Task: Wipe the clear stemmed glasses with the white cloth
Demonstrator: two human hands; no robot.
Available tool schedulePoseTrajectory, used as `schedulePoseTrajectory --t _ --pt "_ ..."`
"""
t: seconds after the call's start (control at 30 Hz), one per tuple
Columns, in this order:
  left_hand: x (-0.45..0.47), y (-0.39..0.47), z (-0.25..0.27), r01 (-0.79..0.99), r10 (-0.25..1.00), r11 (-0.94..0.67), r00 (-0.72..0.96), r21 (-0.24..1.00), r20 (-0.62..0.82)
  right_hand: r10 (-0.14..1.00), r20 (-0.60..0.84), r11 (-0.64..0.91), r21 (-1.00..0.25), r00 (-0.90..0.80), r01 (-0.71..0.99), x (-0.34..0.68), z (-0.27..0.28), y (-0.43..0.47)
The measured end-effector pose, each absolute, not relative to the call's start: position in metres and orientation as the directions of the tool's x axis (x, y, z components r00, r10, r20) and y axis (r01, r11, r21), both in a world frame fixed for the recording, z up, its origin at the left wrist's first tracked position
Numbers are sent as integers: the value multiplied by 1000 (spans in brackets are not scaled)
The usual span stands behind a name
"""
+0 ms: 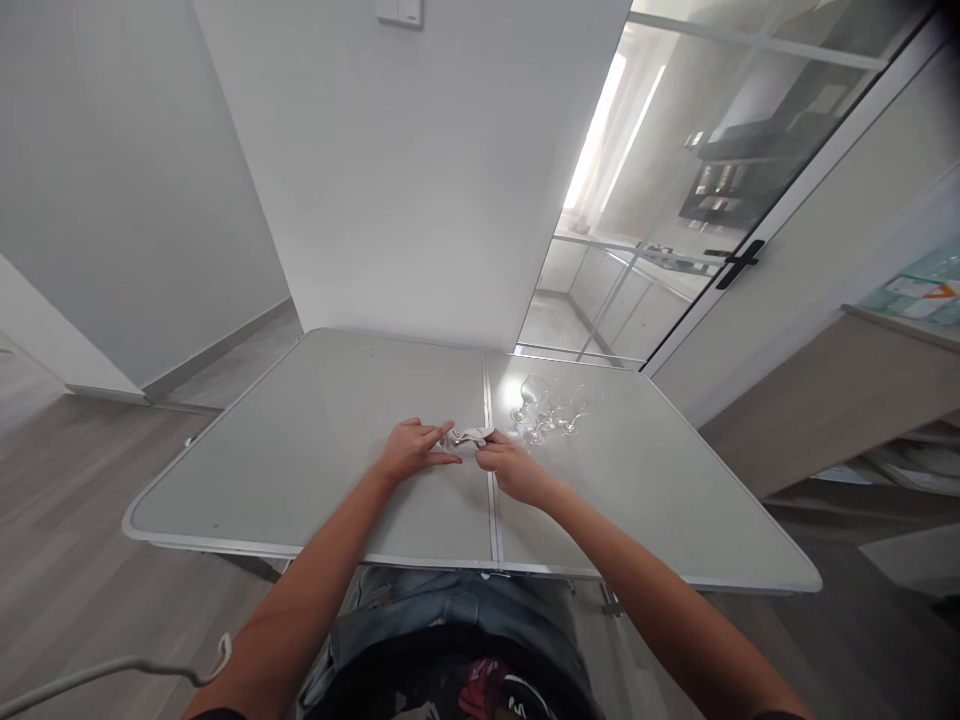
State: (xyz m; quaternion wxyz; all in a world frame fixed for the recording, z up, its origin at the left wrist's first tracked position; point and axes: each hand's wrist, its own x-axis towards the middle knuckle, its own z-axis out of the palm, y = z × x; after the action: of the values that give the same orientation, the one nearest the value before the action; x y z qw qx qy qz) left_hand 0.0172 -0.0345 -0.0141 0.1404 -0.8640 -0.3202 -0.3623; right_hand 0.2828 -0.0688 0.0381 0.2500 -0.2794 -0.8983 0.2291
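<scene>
Near the middle of the table, both hands meet at a small crumpled white cloth or tissue point(471, 436). My right hand point(511, 468) pinches its right end, the fingers closed. My left hand point(414, 448) is at the other end, with thumb and fingers curled about something clear and shiny that is mostly hidden. It may be part of a glass, but I cannot make out its kind. Just right of my right hand, several clear stemmed glasses point(534, 432) are grouped close together on the table point(637, 490). Their outlines are faint against the pale top.
A seam with a metal strip point(493, 530) runs across the folding table. The white wall point(405, 200) rises behind its far edge. At the right are a glazed door with a black handle point(740, 264) and a wooden shelf point(825, 400). A pale cable point(127, 664) hangs at lower left.
</scene>
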Motion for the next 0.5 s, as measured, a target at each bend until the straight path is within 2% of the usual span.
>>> schedulePoseTrajectory --t 0.07,0.13,0.2,0.23,0.3,0.37,0.43,0.5 --pt "16 -34 -16 651 454 -759 555 -25 697 752 230 511 -796 -618 325 276 37 -74" --pt "17 -34 -17 642 444 -766 557 -25 702 830 98 202 -971 -548 132 274 43 -78" --pt "21 -34 -18 669 447 -743 500 -3 742 868 11 -46 -994 -497 -103 275 53 -81" --pt "23 -34 -18 689 451 -725 462 11 764 884 -6 -111 -974 -468 -197 276 58 -82" --pt "27 -34 -19 717 452 -696 408 27 793 908 -4 -143 -943 -419 -301 277 66 -86" --pt "29 -34 -18 725 446 -688 390 30 805 919 29 -95 -952 -394 -291 275 68 -90" --pt "27 -34 -18 718 444 -695 385 40 809 906 98 32 -986 -413 -164 274 68 -93" --pt "24 -35 -17 698 450 -714 397 55 800 841 196 257 -965 -505 54 276 66 -91"
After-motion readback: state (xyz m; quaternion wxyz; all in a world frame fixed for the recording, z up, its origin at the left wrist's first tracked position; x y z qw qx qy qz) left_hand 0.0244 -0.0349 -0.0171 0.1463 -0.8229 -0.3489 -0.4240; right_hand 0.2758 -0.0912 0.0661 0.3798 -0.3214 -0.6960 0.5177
